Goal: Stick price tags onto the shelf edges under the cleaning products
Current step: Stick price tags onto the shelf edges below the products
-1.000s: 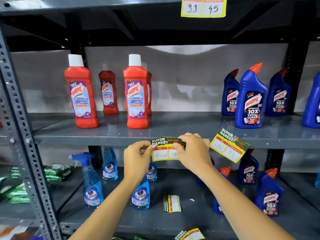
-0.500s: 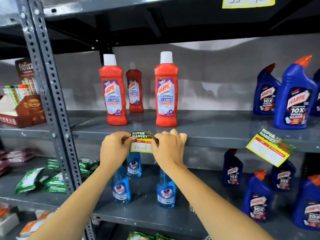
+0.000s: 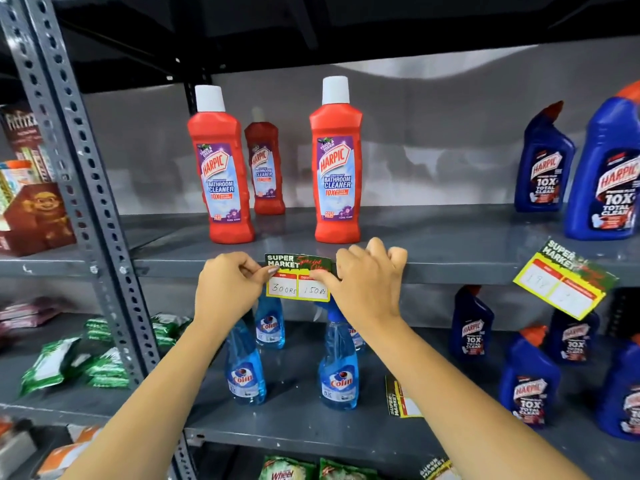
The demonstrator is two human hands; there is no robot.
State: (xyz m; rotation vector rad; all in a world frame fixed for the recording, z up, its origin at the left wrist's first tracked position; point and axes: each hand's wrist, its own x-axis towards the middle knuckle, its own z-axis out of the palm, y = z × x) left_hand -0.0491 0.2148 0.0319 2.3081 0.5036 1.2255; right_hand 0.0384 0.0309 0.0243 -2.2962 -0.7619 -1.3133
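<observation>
Green packets [image 3: 74,363] are lying on the lower left shelf; a brown carton [image 3: 36,216] is sitting beyond the upright post [image 3: 85,188].

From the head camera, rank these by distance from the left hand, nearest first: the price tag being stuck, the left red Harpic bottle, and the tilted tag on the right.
1. Price tag, touching the left hand, shelf edge.
2. Left red Harpic bottle, just above.
3. Tilted tag, far right.

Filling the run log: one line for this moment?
left hand: holding yellow-green paper price tag | right hand: pressing tag | grey metal shelf edge
</observation>
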